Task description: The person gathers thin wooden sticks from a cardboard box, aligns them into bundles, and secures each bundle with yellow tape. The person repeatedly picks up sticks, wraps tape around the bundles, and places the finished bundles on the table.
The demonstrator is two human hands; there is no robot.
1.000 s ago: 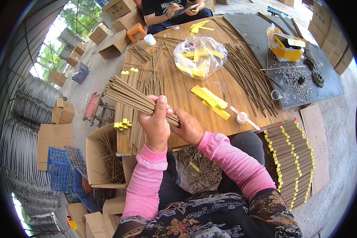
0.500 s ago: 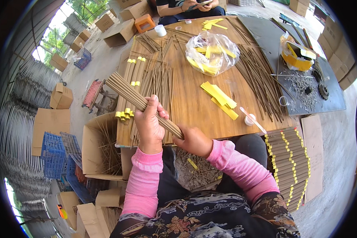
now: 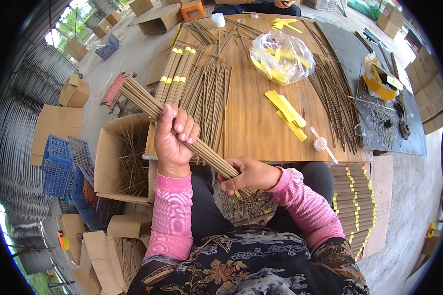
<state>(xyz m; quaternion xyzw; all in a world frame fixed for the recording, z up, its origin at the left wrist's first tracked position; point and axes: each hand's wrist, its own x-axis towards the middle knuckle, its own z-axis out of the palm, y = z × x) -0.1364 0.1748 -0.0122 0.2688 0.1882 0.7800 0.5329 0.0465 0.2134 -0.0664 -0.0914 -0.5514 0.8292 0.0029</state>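
A bundle of brown incense sticks [image 3: 207,154] slants in front of me, its upper end to the left and its lower end over my lap. My left hand [image 3: 174,140] is wrapped round the bundle's middle. Closed round the lower end is my right hand [image 3: 248,175], thumb on top. Beyond my left hand, finished bundles with yellow paper bands [image 3: 174,80] lie on the wooden table [image 3: 251,132]. Loose sticks [image 3: 209,98] are spread beside them. Yellow paper strips [image 3: 285,112] rest at the table's middle, near a small white cup [image 3: 320,144] with a flat stick across it.
A clear plastic bag [image 3: 282,58] of yellow strips stands farther back. More sticks [image 3: 337,98] lie to the right. A cardboard box [image 3: 114,152] with sticks stands at the left, and stacked banded bundles [image 3: 353,196] sit low right. Another person [image 3: 258,8] sits across the table.
The view has shifted. My right hand has slid down and right along the sticks, and more of the bundle now shows between my hands. Both hands still hold it.
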